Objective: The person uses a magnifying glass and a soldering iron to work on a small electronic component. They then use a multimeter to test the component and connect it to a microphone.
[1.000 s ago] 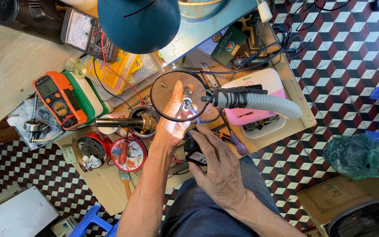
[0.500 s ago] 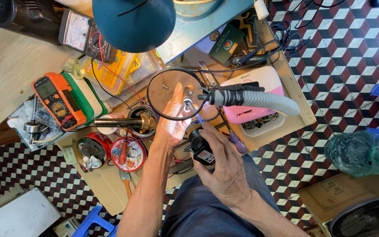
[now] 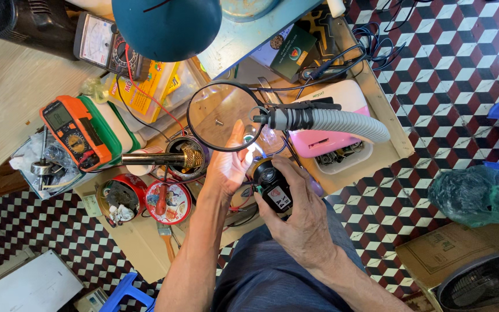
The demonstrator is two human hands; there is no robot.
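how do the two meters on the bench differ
The orange multimeter has an orange case, a small screen and a round dial; the black analog meter is dark, with a pale needle scale. The orange one lies at the bench's left edge, the black one farther back beside the teal lamp shade. Both lie face up.

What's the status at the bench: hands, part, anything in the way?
Left hand raised under magnifier, fingers open. Right hand grips small black device. Gray hose crosses just above.
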